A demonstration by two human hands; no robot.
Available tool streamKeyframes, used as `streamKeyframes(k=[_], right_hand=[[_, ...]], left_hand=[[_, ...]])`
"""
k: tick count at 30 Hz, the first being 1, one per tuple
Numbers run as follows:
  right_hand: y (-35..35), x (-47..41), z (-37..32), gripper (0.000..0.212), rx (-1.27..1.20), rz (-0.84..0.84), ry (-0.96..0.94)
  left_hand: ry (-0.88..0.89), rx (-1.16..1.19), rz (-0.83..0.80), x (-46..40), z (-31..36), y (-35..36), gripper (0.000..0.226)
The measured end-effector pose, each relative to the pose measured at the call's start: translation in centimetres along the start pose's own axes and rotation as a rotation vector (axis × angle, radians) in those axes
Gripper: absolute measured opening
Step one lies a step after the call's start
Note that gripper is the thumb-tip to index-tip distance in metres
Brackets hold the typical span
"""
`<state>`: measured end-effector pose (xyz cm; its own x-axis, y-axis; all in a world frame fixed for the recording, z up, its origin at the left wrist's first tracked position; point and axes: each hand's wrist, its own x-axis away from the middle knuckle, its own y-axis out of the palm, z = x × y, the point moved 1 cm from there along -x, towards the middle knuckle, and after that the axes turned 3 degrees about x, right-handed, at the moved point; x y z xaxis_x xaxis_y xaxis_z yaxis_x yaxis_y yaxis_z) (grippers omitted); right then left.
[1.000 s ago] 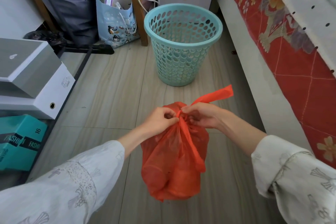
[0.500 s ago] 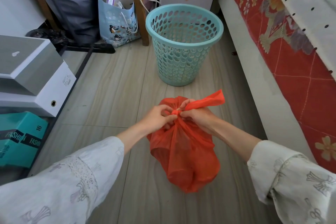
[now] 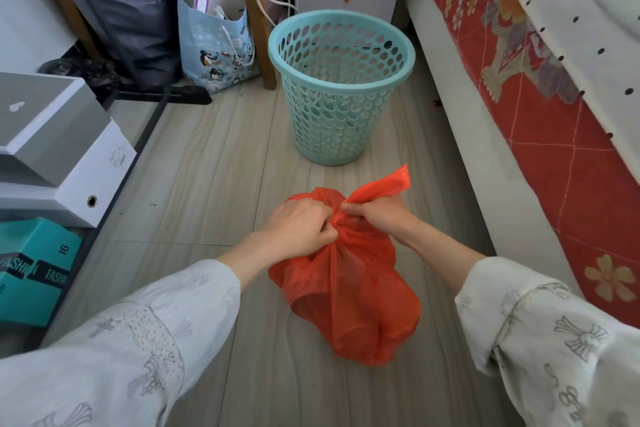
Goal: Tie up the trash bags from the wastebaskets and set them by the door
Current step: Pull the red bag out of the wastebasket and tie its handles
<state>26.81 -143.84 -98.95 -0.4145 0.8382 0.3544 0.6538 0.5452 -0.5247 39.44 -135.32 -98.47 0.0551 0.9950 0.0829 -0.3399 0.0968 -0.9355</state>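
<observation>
Now both hands are closed on the gathered neck of the orange trash bag [image 3: 346,288], which is over the wooden floor [image 3: 214,163] in front of the person. The left hand [image 3: 298,225] pinches the plastic at the left side of the neck, with the fingers curled in and the thumb near the twisted part. The right hand [image 3: 377,215] grips the right side of the neck, and one free end of the bag [image 3: 384,184] stands up and to the right from this hand. The two hands are very close, almost touching each other at the knot place. I cannot tell if the knot is already complete. The body of the bag hangs below the hands, full and rounded, and I cannot tell whether its bottom touches the floor.

Behind the bag, apart from it, the teal wastebasket [image 3: 341,97] stands upright on the floor; it has many holes in its wall and no liner is visible in it. At the right is the bed [image 3: 485,135] with a red flowered cover [image 3: 561,135]. At the left are stacked grey and white boxes [image 3: 62,149] and a teal box [image 3: 31,270] with the word FASHION. A light blue paper bag [image 3: 214,45] with penguin pictures stands beside a wooden leg [image 3: 258,21] behind the wastebasket. Both sleeves [image 3: 121,350] are pale with a small print.
</observation>
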Motion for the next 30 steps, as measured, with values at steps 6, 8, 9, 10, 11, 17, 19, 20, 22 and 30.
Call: streamKeyframes(k=[6,8,9,10,11,17,19,20,22,30], right_hand=[[-1.8,-1.4,-0.3,0.022,0.069,0.115,0.031],[-2.3,-1.8,-0.3,0.015,0.101,0.140,0.055],[-2.5,-2.0,-0.3,0.016,0.120,0.158,0.065],[-2.7,-2.2,-0.2,0.022,0.128,0.181,0.073],[-2.9,-2.5,-0.1,0.027,0.115,0.207,0.078],[-3.7,-3.1,0.4,0.030,-0.003,0.249,0.146],[-4.0,-2.7,0.3,0.028,-0.054,0.250,0.169],[-4.2,-2.2,0.1,0.026,-0.087,0.249,0.180],[-5.0,-0.7,-0.9,0.025,-0.137,0.226,0.189],[-9.7,9.3,-11.2,0.014,-0.145,-0.042,0.258]], left_hand=[[0.023,0.072,-0.099,-0.7,0.1,-0.9,0.027],[0.068,0.074,-0.100,-0.7,0.4,-0.9,0.029],[0.085,0.079,-0.097,-0.7,0.7,-1.0,0.031],[0.099,0.086,-0.091,-0.7,0.9,-1.1,0.032],[0.109,0.096,-0.088,-0.8,1.1,-1.2,0.033],[0.127,0.141,-0.112,-1.0,1.7,-1.8,0.026],[0.107,0.143,-0.139,-0.9,1.5,-2.5,0.023],[0.081,0.151,-0.154,-0.9,1.3,-3.0,0.024],[0.002,0.200,-0.172,-0.6,0.9,-4.2,0.027],[-0.396,0.577,-0.195,7.7,5.0,-12.3,0.020]])
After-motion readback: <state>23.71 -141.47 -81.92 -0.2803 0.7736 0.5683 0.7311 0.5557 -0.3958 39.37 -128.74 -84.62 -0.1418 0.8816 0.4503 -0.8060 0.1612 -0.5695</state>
